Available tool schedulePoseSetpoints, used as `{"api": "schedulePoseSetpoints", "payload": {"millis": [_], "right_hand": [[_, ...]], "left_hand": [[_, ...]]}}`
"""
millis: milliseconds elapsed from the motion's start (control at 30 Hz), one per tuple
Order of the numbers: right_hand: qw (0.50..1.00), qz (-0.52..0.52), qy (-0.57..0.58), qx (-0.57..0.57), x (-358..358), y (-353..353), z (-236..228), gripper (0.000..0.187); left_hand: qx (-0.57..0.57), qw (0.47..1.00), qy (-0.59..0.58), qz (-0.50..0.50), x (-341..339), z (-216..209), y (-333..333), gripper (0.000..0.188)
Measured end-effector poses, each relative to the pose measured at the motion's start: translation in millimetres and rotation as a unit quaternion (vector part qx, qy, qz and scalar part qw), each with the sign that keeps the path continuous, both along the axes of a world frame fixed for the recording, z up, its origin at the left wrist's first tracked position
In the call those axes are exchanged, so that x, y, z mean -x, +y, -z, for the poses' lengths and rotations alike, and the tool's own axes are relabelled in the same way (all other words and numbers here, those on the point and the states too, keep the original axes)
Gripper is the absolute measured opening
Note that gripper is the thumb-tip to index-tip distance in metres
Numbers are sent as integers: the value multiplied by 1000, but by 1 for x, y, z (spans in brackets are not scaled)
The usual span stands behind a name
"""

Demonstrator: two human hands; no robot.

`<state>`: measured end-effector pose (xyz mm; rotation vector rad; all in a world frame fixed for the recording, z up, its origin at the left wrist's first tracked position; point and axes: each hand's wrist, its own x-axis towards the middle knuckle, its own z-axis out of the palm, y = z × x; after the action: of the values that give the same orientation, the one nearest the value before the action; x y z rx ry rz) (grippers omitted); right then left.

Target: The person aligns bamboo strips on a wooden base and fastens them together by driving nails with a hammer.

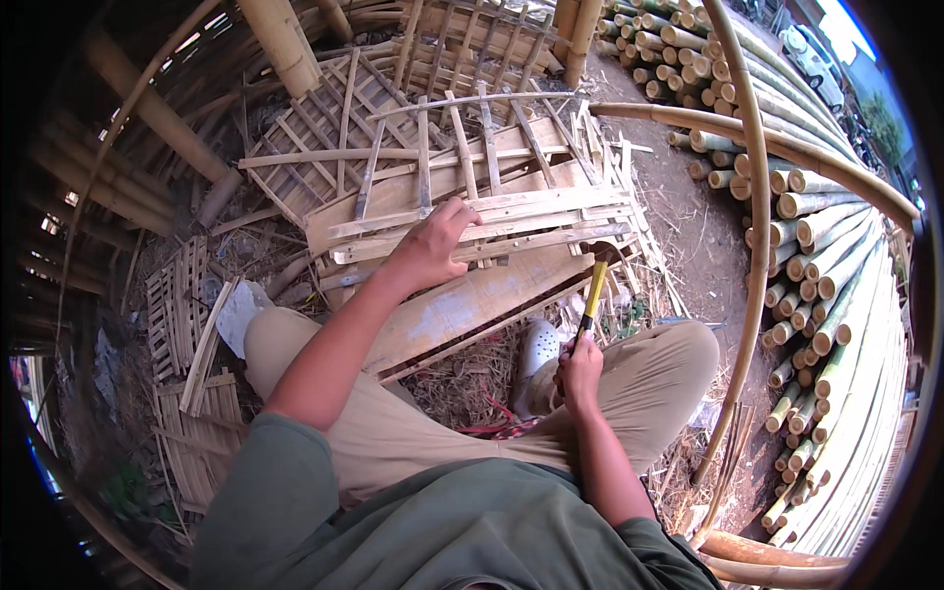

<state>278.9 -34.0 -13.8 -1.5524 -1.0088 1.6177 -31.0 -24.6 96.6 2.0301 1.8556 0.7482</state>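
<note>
A bamboo lattice panel of split slats lies before me over a wide wooden board. My left hand is closed over the panel's near slats, fingers curled across the upper one and thumb by the lower one. Whether a small piece is also between its fingertips cannot be made out. Over my right knee, my right hand is wrapped round the dark grip of a hammer with a yellow upper handle. The hammer's dark head is up by the panel's right end, hard to pick out there.
More lattice panels are piled beyond and to the left. Cut bamboo poles are stacked at the right. A curved bamboo pole stands between me and that stack. Slat bundles lie by my left leg, and straw and scraps litter the ground.
</note>
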Motion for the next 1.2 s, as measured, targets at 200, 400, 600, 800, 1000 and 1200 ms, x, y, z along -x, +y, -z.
{"api": "schedulePoseSetpoints", "payload": {"millis": [200, 400, 600, 800, 1000, 1200], "right_hand": [[998, 65, 11, 0, 0, 2, 0, 39], [996, 79, 52, 3, -3, 3, -2, 40], [993, 98, 63, -14, -6, 5, 4, 39], [994, 93, 16, -52, -10, 5, -1, 42], [995, 46, 13, -92, -16, 27, -30, 36], [959, 21, -94, -265, -6, 93, -71, 35]], "left_hand": [[-88, 987, -54, 121, 7, 34, 11, 46], [-104, 988, -103, 47, -22, 24, 32, 39], [-136, 987, -87, 17, -47, 33, 72, 41], [-138, 989, -61, 1, -62, 67, 81, 44], [-111, 989, -90, -28, -62, 67, 83, 47], [-145, 987, -74, -12, -65, 56, 94, 49]]}}
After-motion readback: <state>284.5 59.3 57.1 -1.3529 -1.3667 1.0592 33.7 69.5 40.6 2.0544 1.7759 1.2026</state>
